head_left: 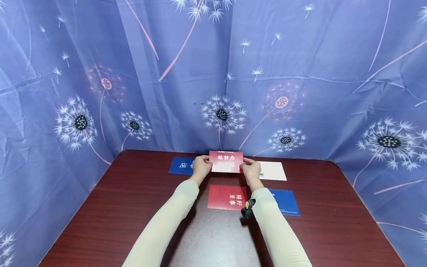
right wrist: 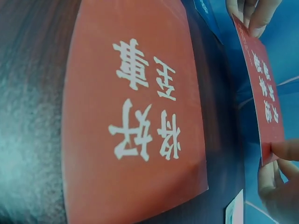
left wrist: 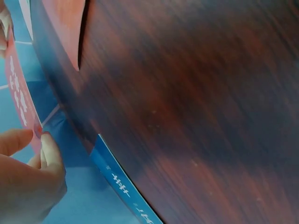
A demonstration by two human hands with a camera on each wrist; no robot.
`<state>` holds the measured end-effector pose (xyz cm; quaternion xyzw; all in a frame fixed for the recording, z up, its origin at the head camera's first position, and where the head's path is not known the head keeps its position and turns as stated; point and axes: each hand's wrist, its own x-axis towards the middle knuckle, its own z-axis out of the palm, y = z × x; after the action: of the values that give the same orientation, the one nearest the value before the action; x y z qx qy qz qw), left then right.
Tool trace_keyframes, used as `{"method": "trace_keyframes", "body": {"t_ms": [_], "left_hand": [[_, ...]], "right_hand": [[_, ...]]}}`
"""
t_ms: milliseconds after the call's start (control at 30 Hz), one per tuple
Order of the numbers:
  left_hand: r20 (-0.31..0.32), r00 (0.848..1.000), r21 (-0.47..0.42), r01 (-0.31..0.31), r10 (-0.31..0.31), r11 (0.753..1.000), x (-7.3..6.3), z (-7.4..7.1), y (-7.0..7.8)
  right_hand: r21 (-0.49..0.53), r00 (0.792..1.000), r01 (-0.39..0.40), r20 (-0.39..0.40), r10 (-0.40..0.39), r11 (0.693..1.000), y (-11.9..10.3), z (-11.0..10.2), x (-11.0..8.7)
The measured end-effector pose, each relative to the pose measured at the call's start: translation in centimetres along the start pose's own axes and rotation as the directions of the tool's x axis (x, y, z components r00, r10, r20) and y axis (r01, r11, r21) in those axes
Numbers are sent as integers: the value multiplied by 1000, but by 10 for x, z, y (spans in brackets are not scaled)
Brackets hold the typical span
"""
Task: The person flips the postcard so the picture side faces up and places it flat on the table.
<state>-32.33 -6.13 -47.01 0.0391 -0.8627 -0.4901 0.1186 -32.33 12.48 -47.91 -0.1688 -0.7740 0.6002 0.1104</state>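
Observation:
A red card with white lettering [head_left: 226, 162] is held up at the far side of the table, between both hands. My left hand [head_left: 201, 168] pinches its left edge between thumb and fingers, and my right hand [head_left: 251, 170] pinches the right edge. In the right wrist view the raised card [right wrist: 264, 91] stands apart from the tabletop. Another red card [head_left: 227, 197] lies flat on the table, nearer to me, below the raised one. Its lettering shows sideways.
A blue card [head_left: 181, 165] lies left of the left hand, and a white card [head_left: 274, 171] right of the right hand. Another blue card [head_left: 286, 202] is partly hidden by the right sleeve. Behind the dark red wooden table [head_left: 133, 207] hangs a blue dandelion-print curtain [head_left: 180, 111].

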Motion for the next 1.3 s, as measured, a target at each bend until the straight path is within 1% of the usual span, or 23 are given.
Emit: {"method": "trace_keyframes", "body": {"t_ms": [100,200,333,433,500,633,733,800,900,967,1000,1067,1100,1167,1200,1233,1267,1300], "left_hand": [[41,999,36,4,-5,999,-2,1,-2],[94,995,61,35,-41,997,-4,3,-5],[134,987,126,72,-89,989,-6,6,-8],[155,982,172,79,-107,982,-8,8,-9],[172,977,187,91,-124,978,-9,9,-8],[186,973,257,86,-137,963,-9,11,-9],[206,971,322,54,-125,945,-9,12,-9],[218,969,350,30,-113,936,-8,13,-10],[223,970,372,10,-99,928,-5,14,-9],[216,972,387,2,-93,922,-3,15,-8],[212,973,399,-1,-91,917,-2,16,-7],[212,972,422,1,-100,907,-1,17,-5],[211,972,432,4,-105,902,-1,18,-4],[209,970,456,13,-121,890,-1,19,-2],[210,968,457,28,-138,889,-1,19,0],[212,964,459,45,-159,888,0,20,0],[212,962,464,55,-172,884,1,21,0],[211,961,469,63,-180,881,2,23,-1]], "right_hand": [[-52,1000,9,23,-7,999,3,-1,1],[-130,998,23,57,-16,991,6,-2,1],[-236,994,49,106,-24,971,9,-2,-1],[-290,990,61,137,-21,955,10,-1,-3],[-319,988,67,155,-18,945,11,-1,-4],[-372,984,94,175,-30,923,12,0,-8],[-407,982,122,180,-52,905,12,1,-10],[-431,980,143,186,-67,891,12,1,-10],[-448,980,143,191,-62,882,12,3,-5],[-456,979,149,191,-67,878,21,8,5],[-451,977,170,192,-91,876,24,8,9],[-447,973,211,183,-143,869,50,17,31],[-452,969,235,172,-174,861,65,22,44],[-449,962,270,167,-217,852,85,29,61],[-451,961,273,171,-218,850,87,30,62],[-454,966,250,171,-192,855,89,32,65],[-453,969,230,185,-161,861,78,29,58],[-450,973,214,181,-146,867,67,26,49]]}}
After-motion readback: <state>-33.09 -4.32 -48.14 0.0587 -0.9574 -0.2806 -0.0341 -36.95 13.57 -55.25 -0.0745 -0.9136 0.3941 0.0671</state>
